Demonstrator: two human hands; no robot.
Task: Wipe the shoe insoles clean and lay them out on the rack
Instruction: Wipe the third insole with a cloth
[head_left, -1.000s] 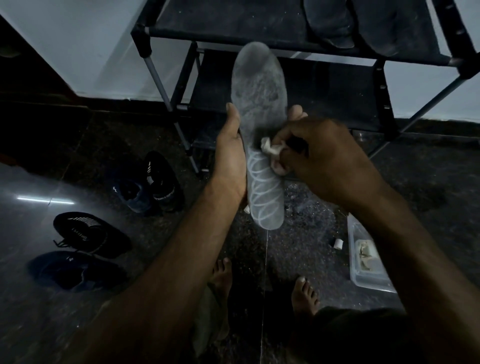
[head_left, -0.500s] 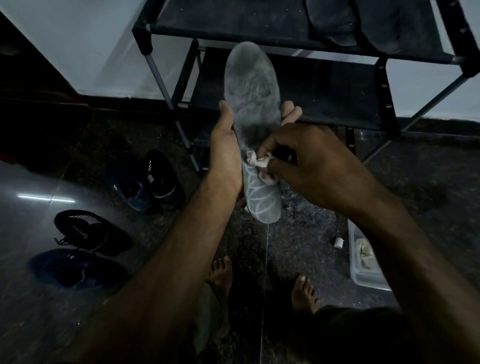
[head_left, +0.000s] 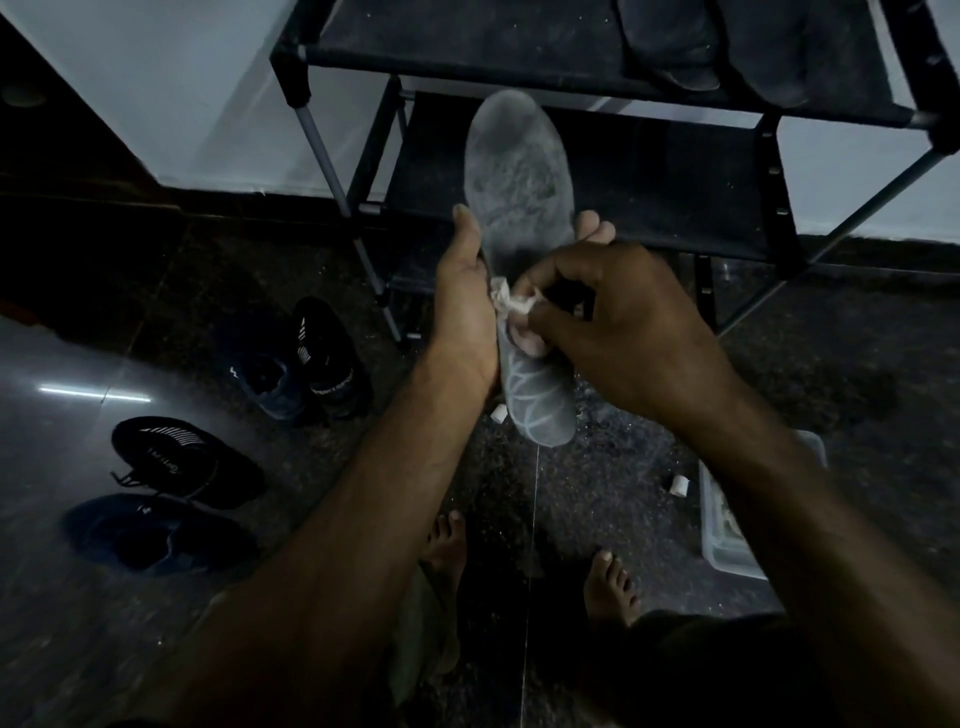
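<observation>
A grey insole (head_left: 519, 176) with a pale line pattern at its heel stands upright in front of me. My left hand (head_left: 465, 306) grips it from behind at mid-length, thumb on the left edge and fingertips showing at the right edge. My right hand (head_left: 618, 332) pinches a small white wipe (head_left: 511, 301) against the middle of the insole. Behind it stands the black shoe rack (head_left: 571, 57), with two dark insoles (head_left: 670, 41) lying on its top shelf at the right.
Several dark shoes (head_left: 311, 364) lie on the glossy dark floor at the left. A clear plastic tub (head_left: 727, 525) sits on the floor at the right, partly behind my right arm, with a small white scrap (head_left: 678, 486) next to it. My bare feet (head_left: 608, 587) show below.
My right hand has slid the wipe leftward across the insole toward my left palm. The insole has hardly moved.
</observation>
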